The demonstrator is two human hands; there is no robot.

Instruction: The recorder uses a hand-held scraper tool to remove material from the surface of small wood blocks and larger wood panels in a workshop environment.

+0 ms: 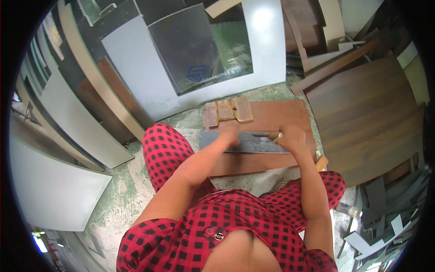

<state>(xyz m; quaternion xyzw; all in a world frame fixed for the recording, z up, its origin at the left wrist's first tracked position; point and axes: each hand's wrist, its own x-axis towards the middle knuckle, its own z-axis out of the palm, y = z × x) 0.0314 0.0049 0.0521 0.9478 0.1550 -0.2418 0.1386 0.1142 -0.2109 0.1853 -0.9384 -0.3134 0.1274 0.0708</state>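
Observation:
A narrow grey slab (263, 144) lies across a reddish-brown board (283, 113) on the floor between my knees. My right hand (292, 137) is closed round the wooden handle of a thin dark-bladed hand tool (273, 135), whose blade points left over the slab. Whether it is a knife or a chisel I cannot make out. At the slab's left part is my left hand (229, 133), smeared by motion, its fingers unclear. Just beyond it, on the board's far left corner, sit several joined brown wooden blocks (226, 111).
Pale panels (77, 113) lean at the left, and a white-framed dark panel (267, 50) stands ahead. A large wood-grain board (367, 118) lies at the right. Offcuts (376, 235) and a small bottle (349, 209) lie at the lower right.

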